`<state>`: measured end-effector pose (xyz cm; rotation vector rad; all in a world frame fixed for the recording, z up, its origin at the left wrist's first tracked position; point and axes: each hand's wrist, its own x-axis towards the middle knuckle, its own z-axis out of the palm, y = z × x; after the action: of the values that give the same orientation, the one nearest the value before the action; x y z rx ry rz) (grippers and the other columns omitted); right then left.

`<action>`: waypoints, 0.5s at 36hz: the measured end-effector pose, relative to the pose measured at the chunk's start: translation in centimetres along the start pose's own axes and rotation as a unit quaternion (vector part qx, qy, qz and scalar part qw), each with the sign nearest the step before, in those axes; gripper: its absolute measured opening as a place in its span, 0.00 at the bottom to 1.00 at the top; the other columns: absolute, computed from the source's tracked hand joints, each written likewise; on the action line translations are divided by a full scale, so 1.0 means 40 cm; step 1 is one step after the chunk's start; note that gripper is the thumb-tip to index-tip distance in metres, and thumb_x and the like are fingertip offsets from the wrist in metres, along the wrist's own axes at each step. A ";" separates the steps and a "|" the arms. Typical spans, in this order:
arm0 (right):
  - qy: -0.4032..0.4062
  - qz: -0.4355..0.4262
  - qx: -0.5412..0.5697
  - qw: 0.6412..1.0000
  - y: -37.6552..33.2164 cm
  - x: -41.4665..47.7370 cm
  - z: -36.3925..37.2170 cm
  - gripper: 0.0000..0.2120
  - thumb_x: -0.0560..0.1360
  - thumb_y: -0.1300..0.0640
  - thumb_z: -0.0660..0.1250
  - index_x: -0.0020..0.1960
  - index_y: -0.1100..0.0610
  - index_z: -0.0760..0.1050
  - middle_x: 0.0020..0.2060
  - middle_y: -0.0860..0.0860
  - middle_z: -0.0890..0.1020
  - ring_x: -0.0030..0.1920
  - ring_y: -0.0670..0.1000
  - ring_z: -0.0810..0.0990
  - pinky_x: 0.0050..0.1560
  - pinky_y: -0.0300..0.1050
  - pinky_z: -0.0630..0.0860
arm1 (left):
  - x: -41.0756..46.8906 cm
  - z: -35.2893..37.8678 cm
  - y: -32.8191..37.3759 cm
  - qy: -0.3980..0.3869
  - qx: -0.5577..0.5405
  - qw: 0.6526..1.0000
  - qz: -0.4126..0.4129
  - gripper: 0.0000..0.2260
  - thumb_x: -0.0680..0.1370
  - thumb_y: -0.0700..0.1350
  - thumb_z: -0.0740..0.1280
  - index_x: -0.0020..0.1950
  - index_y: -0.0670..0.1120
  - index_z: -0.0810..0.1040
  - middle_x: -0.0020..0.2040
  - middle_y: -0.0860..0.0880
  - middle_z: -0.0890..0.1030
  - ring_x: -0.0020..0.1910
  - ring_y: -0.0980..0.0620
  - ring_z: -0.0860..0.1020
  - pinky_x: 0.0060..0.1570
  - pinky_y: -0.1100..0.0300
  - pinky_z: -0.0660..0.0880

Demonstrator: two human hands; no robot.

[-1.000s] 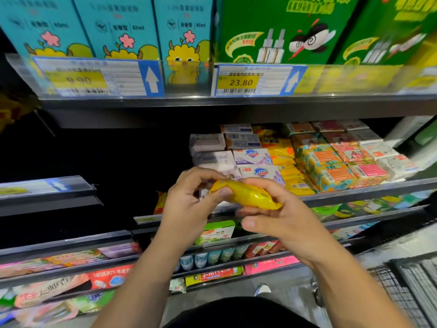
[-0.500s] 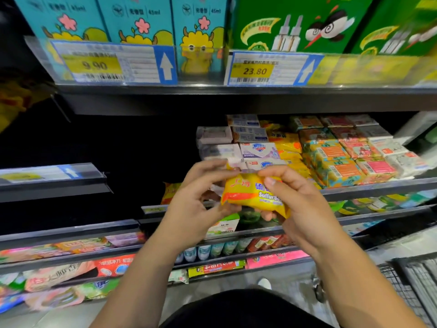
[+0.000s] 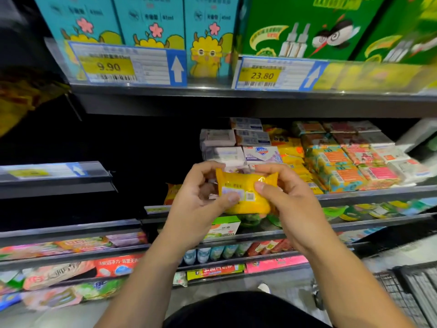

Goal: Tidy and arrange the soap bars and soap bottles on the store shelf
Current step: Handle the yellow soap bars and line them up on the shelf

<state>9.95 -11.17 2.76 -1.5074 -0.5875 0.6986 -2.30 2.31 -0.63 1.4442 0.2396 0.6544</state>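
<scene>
I hold a yellow wrapped soap bar (image 3: 246, 195) in front of the middle shelf, its back label and barcode facing me. My left hand (image 3: 201, 200) grips its left edge, thumb across the label. My right hand (image 3: 283, 197) pinches its right side, thumb on the front. Behind it on the soap shelf (image 3: 378, 191) lie rows of soap bars: white boxed ones (image 3: 261, 152), yellow packs (image 3: 290, 152), and orange and pink multipacks (image 3: 340, 166).
Teal boxes (image 3: 151, 22) and green boxes (image 3: 307, 27) stand on the top shelf above price tags (image 3: 262, 75). Lower shelves hold a green-white box (image 3: 223, 228) and pink packs (image 3: 276, 263). A wire basket (image 3: 411, 292) sits at the lower right. The left of the soap shelf is dark.
The soap bar has been turned over in both hands: first edge-on, then front face, now its back label faces me. It sits slightly higher, nearer the shelf.
</scene>
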 end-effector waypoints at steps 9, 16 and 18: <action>-0.117 0.061 0.179 0.975 -0.009 0.003 -0.031 0.15 0.69 0.48 0.76 0.49 0.56 0.82 0.45 0.60 0.81 0.35 0.54 0.81 0.28 0.40 0.77 | 0.001 -0.027 -0.018 -0.074 0.135 0.985 0.079 0.25 0.74 0.50 0.75 0.67 0.66 0.72 0.66 0.46 0.73 0.66 0.48 0.75 0.59 0.60 0.75; -0.156 0.009 0.012 0.988 0.005 0.006 -0.032 0.25 0.64 0.62 0.79 0.59 0.52 0.80 0.51 0.50 0.84 0.50 0.52 0.83 0.51 0.43 0.80 | 0.017 -0.028 -0.015 0.023 0.082 0.994 0.072 0.22 0.70 0.62 0.74 0.55 0.51 0.74 0.53 0.58 0.80 0.51 0.61 0.80 0.48 0.65 0.77; -0.098 -0.034 -0.054 0.993 0.006 0.009 -0.017 0.16 0.66 0.55 0.78 0.53 0.52 0.82 0.51 0.49 0.84 0.51 0.49 0.83 0.51 0.42 0.79 | 0.014 -0.019 -0.008 0.043 0.095 0.992 0.065 0.22 0.67 0.61 0.77 0.52 0.52 0.74 0.46 0.59 0.80 0.44 0.60 0.79 0.42 0.64 0.77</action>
<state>10.68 -11.36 2.51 -1.5203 -0.8331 0.7771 -2.15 3.26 -0.93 1.6247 0.2826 0.8201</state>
